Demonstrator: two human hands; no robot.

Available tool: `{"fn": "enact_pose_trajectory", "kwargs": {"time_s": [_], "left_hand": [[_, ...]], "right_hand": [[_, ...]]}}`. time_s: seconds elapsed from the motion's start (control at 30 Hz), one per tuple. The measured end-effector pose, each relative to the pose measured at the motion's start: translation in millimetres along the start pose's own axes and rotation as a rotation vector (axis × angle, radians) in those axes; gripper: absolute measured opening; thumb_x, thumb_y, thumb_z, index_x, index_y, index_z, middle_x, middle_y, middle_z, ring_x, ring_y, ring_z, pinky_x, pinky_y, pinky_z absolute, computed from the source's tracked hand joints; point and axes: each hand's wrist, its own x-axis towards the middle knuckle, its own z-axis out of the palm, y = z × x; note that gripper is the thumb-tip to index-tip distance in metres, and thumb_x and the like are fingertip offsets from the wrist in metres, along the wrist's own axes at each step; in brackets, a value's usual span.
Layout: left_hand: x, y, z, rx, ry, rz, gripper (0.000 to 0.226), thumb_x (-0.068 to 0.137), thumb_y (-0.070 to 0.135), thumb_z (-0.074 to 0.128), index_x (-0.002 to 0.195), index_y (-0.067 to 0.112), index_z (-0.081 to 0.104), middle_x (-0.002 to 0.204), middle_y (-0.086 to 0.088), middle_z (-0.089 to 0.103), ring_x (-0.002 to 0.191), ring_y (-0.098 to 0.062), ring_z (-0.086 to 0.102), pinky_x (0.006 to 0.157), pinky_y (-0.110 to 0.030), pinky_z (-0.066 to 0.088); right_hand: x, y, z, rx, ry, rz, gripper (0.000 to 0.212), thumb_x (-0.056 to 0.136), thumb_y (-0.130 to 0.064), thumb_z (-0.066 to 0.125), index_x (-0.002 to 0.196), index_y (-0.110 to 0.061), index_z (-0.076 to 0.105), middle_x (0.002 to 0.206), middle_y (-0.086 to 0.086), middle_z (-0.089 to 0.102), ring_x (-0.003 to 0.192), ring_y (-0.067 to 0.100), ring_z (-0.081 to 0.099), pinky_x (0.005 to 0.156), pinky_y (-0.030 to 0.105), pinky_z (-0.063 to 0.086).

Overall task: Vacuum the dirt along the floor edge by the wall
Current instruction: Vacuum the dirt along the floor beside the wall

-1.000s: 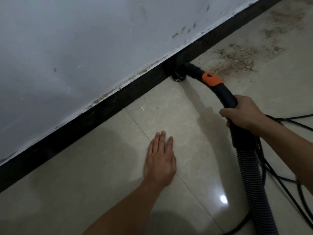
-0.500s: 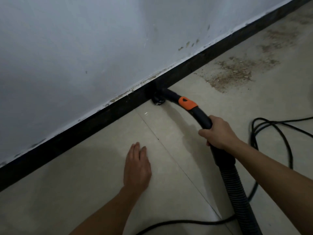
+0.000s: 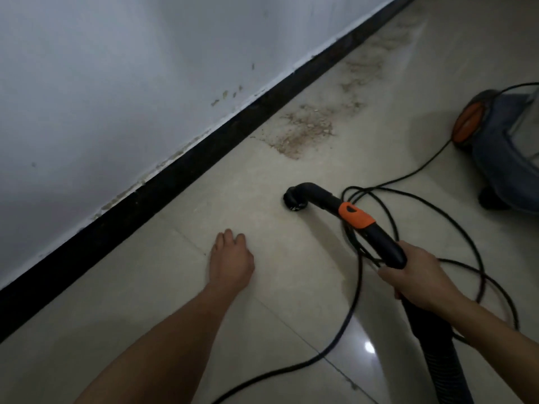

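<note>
1. Our left hand [image 3: 232, 265] rests on the floor [image 3: 145, 310], fingers curled under, forearm running down-left; it holds nothing.
2. Our right hand [image 3: 417, 277] is wrapped tight round the black wand [image 3: 379, 237], below its orange collar [image 3: 356, 215].
3. The wand runs from lower right up-left, its nozzle [image 3: 295, 201] bent down onto the floor.
4. The nozzle sits apart from the baseboard [image 3: 163, 185], short of the dirt [image 3: 303, 132].
</note>
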Motion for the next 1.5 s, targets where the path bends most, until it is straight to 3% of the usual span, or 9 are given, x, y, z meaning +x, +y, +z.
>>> {"fn": "enact_pose_trajectory", "kwargs": {"time_s": [0.23, 0.4, 0.5, 0.63, 0.77, 1.0, 1.1, 1.27, 1.5], "left_hand": [[47, 38, 3, 0.034, 0.006, 0.063, 0.039, 0.096, 0.027, 0.041, 0.129, 0.008, 0.046, 0.134, -0.016, 0.042, 0.125, -0.032, 0.036, 0.099, -0.040, 0.034], [59, 33, 7, 0.023, 0.010, 0.076, 0.046, 0.096, 0.027, 0.040, 0.139, 0.007, 0.037, 0.139, -0.017, 0.040, 0.127, -0.032, 0.035, 0.101, -0.041, 0.032], [65, 29, 8, -0.006, 0.012, 0.083, 0.050, 0.098, 0.027, 0.038, 0.143, 0.007, 0.031, 0.145, -0.018, 0.035, 0.132, -0.032, 0.031, 0.105, -0.041, 0.029], [87, 29, 8, -0.037, 0.049, 0.067, 0.051, 0.100, 0.027, 0.035, 0.146, 0.007, 0.027, 0.151, -0.020, 0.027, 0.137, -0.034, 0.026, 0.109, -0.042, 0.025], [115, 32, 12, -0.051, 0.087, 0.057, 0.051, 0.101, 0.025, 0.036, 0.147, 0.004, 0.027, 0.152, -0.024, 0.024, 0.138, -0.037, 0.025, 0.111, -0.044, 0.024], [177, 22, 19, -0.100, 0.216, -0.084, 0.051, 0.100, 0.022, 0.036, 0.143, -0.005, 0.033, 0.150, -0.028, 0.027, 0.140, -0.040, 0.022, 0.117, -0.044, 0.016], [183, 19, 26, -0.104, 0.298, -0.103, 0.050, 0.098, 0.022, 0.038, 0.139, -0.007, 0.039, 0.148, -0.028, 0.033, 0.139, -0.040, 0.026, 0.117, -0.044, 0.017], [183, 22, 25, -0.113, 0.280, -0.127, 0.050, 0.098, 0.022, 0.039, 0.141, -0.004, 0.038, 0.150, -0.024, 0.031, 0.141, -0.037, 0.024, 0.118, -0.042, 0.016], [184, 23, 24, -0.106, 0.272, -0.155, 0.049, 0.097, 0.021, 0.040, 0.140, -0.002, 0.041, 0.151, -0.022, 0.033, 0.142, -0.034, 0.026, 0.117, -0.042, 0.020]], "right_hand": [[17, 46, -43, 0.014, 0.239, 0.182, 0.018, 0.076, -0.016, 0.072, 0.081, -0.019, 0.055, 0.059, 0.008, 0.066, 0.038, 0.013, 0.061, 0.046, 0.024, 0.042], [37, 31, -26, 0.000, 0.173, 0.072, 0.020, 0.076, -0.013, 0.073, 0.079, -0.020, 0.054, 0.065, 0.005, 0.062, 0.042, 0.006, 0.059, 0.032, 0.014, 0.034], [57, 15, -27, 0.030, 0.235, 0.087, 0.019, 0.076, -0.015, 0.071, 0.080, -0.020, 0.053, 0.068, 0.009, 0.066, 0.040, 0.010, 0.060, 0.039, 0.021, 0.039], [85, -4, -15, -0.009, 0.101, 0.008, 0.019, 0.076, -0.013, 0.070, 0.084, -0.018, 0.054, 0.064, 0.009, 0.065, 0.037, 0.012, 0.061, 0.032, 0.020, 0.040], [109, -13, -14, 0.009, 0.166, -0.006, 0.025, 0.077, -0.015, 0.069, 0.099, -0.018, 0.057, 0.071, 0.005, 0.066, 0.039, 0.011, 0.062, 0.043, 0.024, 0.045], [141, -26, -12, -0.014, 0.138, -0.061, 0.024, 0.076, -0.013, 0.070, 0.083, -0.026, 0.052, 0.065, 0.006, 0.064, 0.039, 0.011, 0.061, 0.042, 0.025, 0.044], [150, -34, -4, -0.048, 0.072, -0.122, 0.022, 0.073, -0.016, 0.070, 0.084, -0.023, 0.053, 0.065, 0.006, 0.063, 0.042, 0.016, 0.062, 0.043, 0.033, 0.051], [171, -48, -1, -0.016, 0.087, -0.113, 0.021, 0.074, -0.015, 0.071, 0.088, -0.019, 0.055, 0.063, 0.007, 0.063, 0.044, 0.018, 0.063, 0.041, 0.029, 0.047], [196, -67, 5, 0.005, 0.061, -0.092, 0.021, 0.073, -0.016, 0.072, 0.084, -0.020, 0.054, 0.063, 0.009, 0.062, 0.049, 0.023, 0.062, 0.046, 0.037, 0.052]]}}
